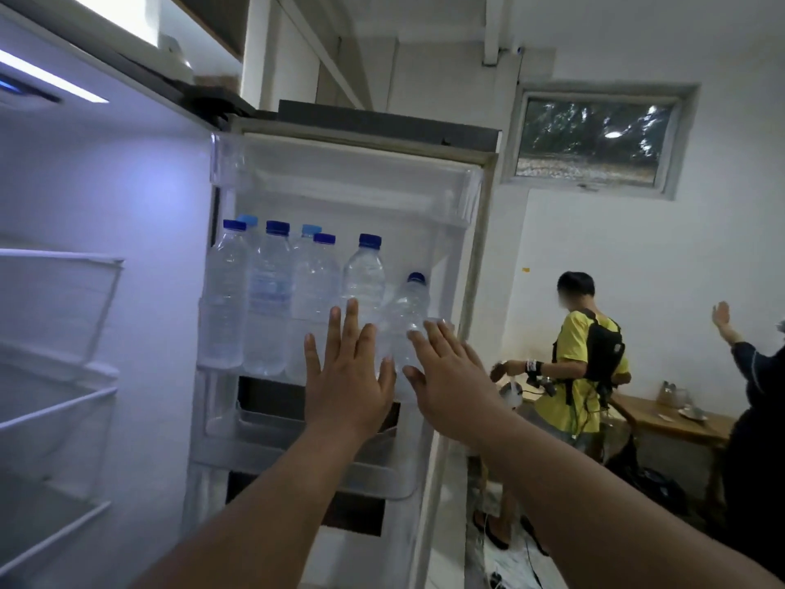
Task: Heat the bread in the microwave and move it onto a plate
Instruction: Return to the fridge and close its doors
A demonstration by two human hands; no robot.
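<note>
At the far left the fridge interior [106, 291] stands lit, its clear shelves [55, 397] running along the left edge. The open fridge door [475, 257] faces the camera, and its upper door shelf [221, 333] carries a row of water bottles [267, 299] with blue caps, upright from the hinge side across; the last bottle [405, 320], at the shelf's right end, leans to the left.

The left hand [346, 376] is raised before this shelf with fingers straight and spread, holding nothing. Just beside it the right hand [450, 376] is likewise flat and released, fingertips over the leaning bottle; whether they touch it cannot be told.

No bread shows anywhere in view.

Further right, a person in a yellow shirt [577, 367] stands at a wooden table [679, 427] under a small window [594, 138]. Another person's raised hand [722, 316] shows at the right edge.
</note>
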